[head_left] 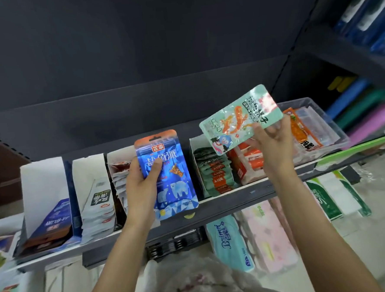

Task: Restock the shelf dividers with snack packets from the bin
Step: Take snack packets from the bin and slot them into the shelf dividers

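Left grip (142,182) holds blue packet (166,172); right grip (273,145) mint packet (239,120)

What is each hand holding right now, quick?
Left hand: grips the blue packet with polar bears.
Right hand: pinches the mint-green packet by its edge.

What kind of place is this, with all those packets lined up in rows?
Most likely a small shop or stockroom. A dark metal shelf holds white dividers filled with stacked snack packets, tissue packs sit on the level below, and the person holds a blue packet and a mint-green packet, apparently restocking.
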Tool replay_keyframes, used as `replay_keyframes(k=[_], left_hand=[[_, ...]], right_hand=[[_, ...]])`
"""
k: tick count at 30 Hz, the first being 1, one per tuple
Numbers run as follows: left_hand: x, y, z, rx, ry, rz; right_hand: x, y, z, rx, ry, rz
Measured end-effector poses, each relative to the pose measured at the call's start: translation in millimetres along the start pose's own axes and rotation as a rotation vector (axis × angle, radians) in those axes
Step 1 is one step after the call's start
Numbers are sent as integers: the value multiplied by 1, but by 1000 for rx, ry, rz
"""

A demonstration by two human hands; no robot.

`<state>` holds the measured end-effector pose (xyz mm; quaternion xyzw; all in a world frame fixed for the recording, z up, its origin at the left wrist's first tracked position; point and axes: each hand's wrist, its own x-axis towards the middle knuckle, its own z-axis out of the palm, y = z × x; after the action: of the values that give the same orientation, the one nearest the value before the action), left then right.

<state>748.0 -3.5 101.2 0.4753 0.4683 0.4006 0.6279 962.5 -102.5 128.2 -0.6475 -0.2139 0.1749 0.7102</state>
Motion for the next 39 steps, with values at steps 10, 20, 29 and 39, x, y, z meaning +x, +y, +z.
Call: replay_keyframes(k=[10,20,29,39], left_hand=[[6,6,3,7,11,68],[13,11,15,39,-51,23],[13,14,23,46,-102,67],[5,18,31,542,-328,424]], right_hand=[[49,32,26,-318,-196,-192],[67,54,31,-920,-464,-405],[53,52,23,-1007,-568,-359],[4,-4,23,-380,-820,-10]])
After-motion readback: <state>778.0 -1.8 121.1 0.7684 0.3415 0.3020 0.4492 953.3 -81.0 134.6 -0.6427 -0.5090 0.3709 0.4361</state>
